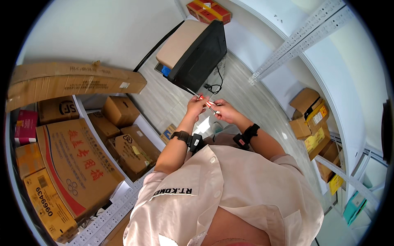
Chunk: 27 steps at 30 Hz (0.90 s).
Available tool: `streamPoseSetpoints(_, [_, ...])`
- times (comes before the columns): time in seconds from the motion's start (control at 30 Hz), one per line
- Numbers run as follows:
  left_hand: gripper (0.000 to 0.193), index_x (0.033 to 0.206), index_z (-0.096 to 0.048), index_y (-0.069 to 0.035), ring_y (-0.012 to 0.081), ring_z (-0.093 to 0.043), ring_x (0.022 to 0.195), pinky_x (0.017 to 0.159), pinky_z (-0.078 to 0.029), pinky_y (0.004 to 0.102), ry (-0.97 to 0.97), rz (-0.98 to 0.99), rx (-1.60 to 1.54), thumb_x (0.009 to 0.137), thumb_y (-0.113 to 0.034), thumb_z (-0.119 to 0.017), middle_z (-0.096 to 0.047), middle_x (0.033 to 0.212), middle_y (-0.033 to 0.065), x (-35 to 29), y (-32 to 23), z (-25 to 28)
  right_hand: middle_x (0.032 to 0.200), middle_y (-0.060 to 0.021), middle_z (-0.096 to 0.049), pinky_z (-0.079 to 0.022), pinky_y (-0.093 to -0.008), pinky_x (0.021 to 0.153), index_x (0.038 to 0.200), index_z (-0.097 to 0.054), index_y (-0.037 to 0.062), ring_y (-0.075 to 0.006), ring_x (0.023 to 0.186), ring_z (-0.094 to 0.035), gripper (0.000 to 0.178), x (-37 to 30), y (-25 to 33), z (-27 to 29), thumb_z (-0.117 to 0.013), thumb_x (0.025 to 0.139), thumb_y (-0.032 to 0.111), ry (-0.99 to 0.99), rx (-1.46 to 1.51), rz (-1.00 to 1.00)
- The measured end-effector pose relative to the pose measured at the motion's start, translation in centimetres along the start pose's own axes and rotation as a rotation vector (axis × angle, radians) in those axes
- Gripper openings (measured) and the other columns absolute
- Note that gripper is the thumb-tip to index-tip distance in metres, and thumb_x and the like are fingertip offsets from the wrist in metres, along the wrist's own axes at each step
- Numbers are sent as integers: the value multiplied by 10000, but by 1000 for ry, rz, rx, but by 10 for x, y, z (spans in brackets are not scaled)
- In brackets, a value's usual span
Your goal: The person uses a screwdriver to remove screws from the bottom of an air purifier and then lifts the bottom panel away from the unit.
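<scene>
In front of my body both hands meet at a slim red-and-white object (208, 103) with a dark ribbed part near its lower end; its exact kind is too small to tell. My left hand (197, 107) has its fingers closed round the upper end, where a thin rod seems to stick out. With its fingers closed too, my right hand (225, 111) grips the lower end. Just beyond them a bulky black and beige case (201, 53) stands tilted, with a black cable (217, 84) hanging by its near side.
Shelves on the left hold several cardboard boxes (78, 164), with a long carton (78, 80) across their far end. To the right, an opened carton (310, 112) sits on a white shelf. A perforated metal post (299, 41) rises at the far right. A red box (209, 11) lies behind the case.
</scene>
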State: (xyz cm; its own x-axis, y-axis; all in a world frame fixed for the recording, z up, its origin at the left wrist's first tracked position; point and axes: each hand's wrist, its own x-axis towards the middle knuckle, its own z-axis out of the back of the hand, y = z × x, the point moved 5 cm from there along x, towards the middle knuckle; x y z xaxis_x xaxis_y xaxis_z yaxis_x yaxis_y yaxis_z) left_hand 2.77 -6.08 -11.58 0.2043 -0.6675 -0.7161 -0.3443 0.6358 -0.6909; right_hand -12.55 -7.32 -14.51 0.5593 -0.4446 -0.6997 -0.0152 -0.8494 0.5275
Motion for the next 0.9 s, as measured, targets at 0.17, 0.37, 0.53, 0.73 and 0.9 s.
streamPoseSetpoints(0.17, [282,1057,-606,-76,134,-635,887,714,-528,272,-63,-10,93,836,-168,-756,-667,929,33,7,6,7,849,-37,-539,-372,-237,515,1194,-394,104,-107,626,-481,475,9,2,0,-719,855,177,-60,-195,184])
streamPoseSetpoints(0.37, [310,1125,-581,-80,143,-637,913,753,-528,262,26,-66,-67,853,-120,-725,-661,1018,39,6,6,5,868,-50,-585,-325,-236,449,1110,-514,97,-97,530,-442,262,9,-6,1,-614,943,273,91,221,-89])
streamPoseSetpoints(0.53, [337,1156,-570,-68,140,-626,918,730,-491,261,55,-17,-105,859,-129,-717,-659,1008,51,2,4,9,866,-54,-589,-282,-228,423,1128,-533,87,-92,501,-411,266,-5,1,-4,-599,953,276,149,109,-76])
streamPoseSetpoints(0.73, [332,1091,-593,-71,122,-620,823,709,-491,240,8,6,72,832,-184,-767,-662,943,38,-1,1,4,843,-32,-553,-308,-220,474,1159,-475,99,-80,567,-428,388,-3,13,1,-720,868,178,-87,-284,304])
streamPoseSetpoints(0.9, [406,1162,-528,-12,146,-642,797,696,-528,250,-9,-64,-29,836,-111,-748,-664,923,69,4,5,6,863,-38,-557,-331,-225,493,1165,-489,94,-89,595,-450,324,-1,8,2,-647,923,242,-96,-152,171])
